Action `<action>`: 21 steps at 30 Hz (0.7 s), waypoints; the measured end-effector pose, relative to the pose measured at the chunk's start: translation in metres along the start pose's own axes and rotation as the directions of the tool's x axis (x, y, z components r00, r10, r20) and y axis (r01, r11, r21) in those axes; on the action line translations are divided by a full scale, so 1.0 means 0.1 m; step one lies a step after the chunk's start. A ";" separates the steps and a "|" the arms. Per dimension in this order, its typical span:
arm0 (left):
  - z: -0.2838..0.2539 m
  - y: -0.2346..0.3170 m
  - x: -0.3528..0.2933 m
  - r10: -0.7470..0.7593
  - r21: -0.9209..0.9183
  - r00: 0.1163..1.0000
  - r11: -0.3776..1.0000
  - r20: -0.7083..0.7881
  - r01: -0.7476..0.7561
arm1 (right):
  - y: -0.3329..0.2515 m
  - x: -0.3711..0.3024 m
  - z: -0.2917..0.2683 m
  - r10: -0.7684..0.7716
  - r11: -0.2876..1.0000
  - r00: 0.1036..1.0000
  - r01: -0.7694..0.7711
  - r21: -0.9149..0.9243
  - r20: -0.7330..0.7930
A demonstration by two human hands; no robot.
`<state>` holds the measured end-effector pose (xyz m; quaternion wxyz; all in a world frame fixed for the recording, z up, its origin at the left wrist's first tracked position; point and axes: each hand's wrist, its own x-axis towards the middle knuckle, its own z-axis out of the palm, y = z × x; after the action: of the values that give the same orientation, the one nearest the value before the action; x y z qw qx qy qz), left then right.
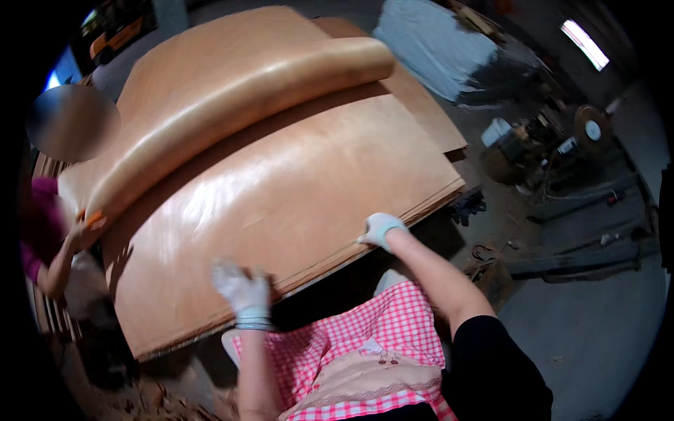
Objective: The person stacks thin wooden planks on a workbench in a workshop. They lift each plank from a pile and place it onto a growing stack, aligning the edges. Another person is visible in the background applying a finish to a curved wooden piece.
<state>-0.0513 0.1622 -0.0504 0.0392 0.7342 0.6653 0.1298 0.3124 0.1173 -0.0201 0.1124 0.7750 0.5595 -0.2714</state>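
Observation:
A broad stack of thin tan wood veneer sheets lies before me, its layered near edge facing my body. My left hand, in a white glove and slightly blurred, is over the near edge with its fingers apart, holding nothing. Farther right, my white-gloved right hand is closed at the near edge of the sheets, fingers curled on it; how many layers it grips is hidden. Across the stack runs a big curled-over veneer sheet, like a long roll. At its left end a co-worker's hand touches it.
The co-worker, in a purple top, stands at the stack's left side. Pale plastic sheeting covers something at the far right. Right of the stack are a white bucket, machinery and metal rails on the floor.

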 end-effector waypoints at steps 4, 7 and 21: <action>0.14 1.34 -0.16 0.170 -0.163 0.976 0.976 0.138 -0.147 | -0.04 -0.11 -0.03 0.046 0.997 0.999 -0.045 0.058 -0.028; 0.24 1.45 -0.15 0.155 -0.179 0.972 0.976 0.176 -0.123 | 0.08 -0.15 -0.11 -0.049 0.992 0.998 0.043 0.120 0.043; 0.34 1.26 -0.18 0.107 -0.100 0.979 0.991 0.176 -0.091 | 3.22 0.09 -0.85 0.333 0.942 0.942 -0.330 0.061 -0.046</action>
<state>0.0769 0.1344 -0.0565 0.1266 0.7725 0.6150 0.0949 0.6384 0.0528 0.0041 0.1206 0.8679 0.4168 -0.2417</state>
